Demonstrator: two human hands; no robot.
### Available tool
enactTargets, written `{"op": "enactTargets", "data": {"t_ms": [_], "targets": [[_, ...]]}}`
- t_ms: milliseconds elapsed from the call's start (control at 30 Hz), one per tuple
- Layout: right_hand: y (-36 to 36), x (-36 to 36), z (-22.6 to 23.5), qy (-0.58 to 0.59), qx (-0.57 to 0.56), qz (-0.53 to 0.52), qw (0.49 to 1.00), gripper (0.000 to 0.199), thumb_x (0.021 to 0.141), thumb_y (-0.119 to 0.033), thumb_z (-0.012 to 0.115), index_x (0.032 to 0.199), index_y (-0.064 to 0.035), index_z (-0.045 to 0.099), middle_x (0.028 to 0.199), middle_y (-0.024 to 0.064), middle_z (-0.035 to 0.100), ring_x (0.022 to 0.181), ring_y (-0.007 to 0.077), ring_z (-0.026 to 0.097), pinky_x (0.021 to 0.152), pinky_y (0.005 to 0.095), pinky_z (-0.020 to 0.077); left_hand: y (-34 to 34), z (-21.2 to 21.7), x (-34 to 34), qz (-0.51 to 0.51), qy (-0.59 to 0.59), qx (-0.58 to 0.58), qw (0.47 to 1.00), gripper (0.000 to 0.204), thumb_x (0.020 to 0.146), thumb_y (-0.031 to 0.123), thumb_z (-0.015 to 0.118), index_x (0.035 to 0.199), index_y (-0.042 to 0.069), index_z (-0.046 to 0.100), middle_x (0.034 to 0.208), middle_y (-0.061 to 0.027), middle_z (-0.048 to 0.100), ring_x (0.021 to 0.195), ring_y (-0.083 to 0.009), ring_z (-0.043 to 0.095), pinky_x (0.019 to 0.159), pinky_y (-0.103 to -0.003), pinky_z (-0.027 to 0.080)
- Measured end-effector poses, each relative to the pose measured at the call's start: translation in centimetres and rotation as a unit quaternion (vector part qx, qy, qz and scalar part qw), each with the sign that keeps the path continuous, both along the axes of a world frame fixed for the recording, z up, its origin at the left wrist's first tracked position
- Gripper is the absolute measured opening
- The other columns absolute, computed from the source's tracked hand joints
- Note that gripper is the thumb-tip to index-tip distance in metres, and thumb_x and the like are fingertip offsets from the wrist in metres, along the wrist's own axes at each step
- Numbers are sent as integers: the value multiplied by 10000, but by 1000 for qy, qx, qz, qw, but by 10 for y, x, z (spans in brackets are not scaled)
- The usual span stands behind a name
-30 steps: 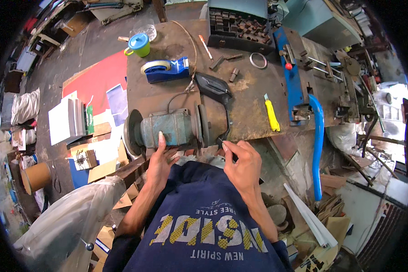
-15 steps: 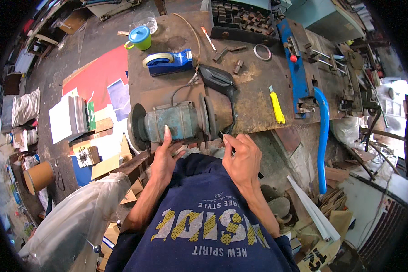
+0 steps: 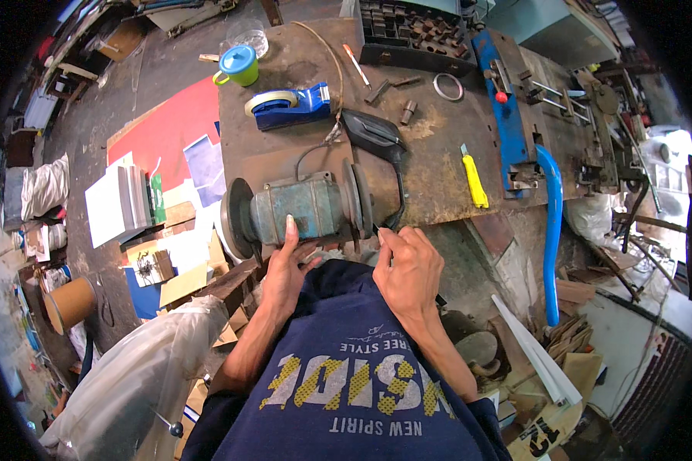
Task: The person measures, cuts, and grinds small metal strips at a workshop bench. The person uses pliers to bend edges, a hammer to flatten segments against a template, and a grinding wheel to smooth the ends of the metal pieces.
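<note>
Grinder (image 3: 300, 211) is sitting at the bench's (image 3: 438, 146) near edge, within easy reach. Left hand (image 3: 284, 269) is lying open against its body, steadying it. Right hand (image 3: 407, 269) is pinching a thin pin (image 3: 378, 230) up to the right wheel (image 3: 359, 201), fingers closed for control.

- Bench grinder (image 3: 296, 211): one, near edge of bench (image 3: 438, 154).
- Tape dispenser (image 3: 292, 106): one, far left.
- Lidded cup (image 3: 238, 65): one.
- Yellow knife (image 3: 475, 180): one, right.
- Metal ring (image 3: 447, 86): one.
</note>
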State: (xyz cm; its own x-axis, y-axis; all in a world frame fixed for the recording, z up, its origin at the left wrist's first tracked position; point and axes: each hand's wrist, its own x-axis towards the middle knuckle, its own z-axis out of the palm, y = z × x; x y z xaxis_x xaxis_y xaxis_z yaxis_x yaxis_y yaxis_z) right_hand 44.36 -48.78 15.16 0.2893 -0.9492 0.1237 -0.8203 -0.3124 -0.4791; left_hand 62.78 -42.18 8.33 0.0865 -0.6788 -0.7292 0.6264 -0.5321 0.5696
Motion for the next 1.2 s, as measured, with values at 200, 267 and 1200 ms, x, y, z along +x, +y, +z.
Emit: {"op": "enactTargets", "data": {"t_ms": [200,267,1200], "targets": [[1,3,-3,-1,-1,-3,1000,157,751,9,675,905,4,706,715,125,561,692,317,589,594,418,463,0,-2,0,-2,-3,-6,1000,800,914,636,539,1445,65,355,1396,-124,461,1295,-286,431,1029,-435,360],[2,4,-3,4,3,-3,1000,155,753,9,671,904,5,705,715,125,560,693,319,589,594,420,463,1,-2,2,-5,-3,-11,1000,810,913,637,540,1449,60,350,1401,-132,459,1303,-291,427,1035,-442,359],[45,-53,46,-280,70,-125,949,212,809,8,752,1021,-14,747,752,75,688,635,99,594,586,224,458,34,-6,-9,-194,-17,33,980,635,949,522,568,1317,5,533,1212,-114,641,1196,-222,535,1081,-496,318]]}}
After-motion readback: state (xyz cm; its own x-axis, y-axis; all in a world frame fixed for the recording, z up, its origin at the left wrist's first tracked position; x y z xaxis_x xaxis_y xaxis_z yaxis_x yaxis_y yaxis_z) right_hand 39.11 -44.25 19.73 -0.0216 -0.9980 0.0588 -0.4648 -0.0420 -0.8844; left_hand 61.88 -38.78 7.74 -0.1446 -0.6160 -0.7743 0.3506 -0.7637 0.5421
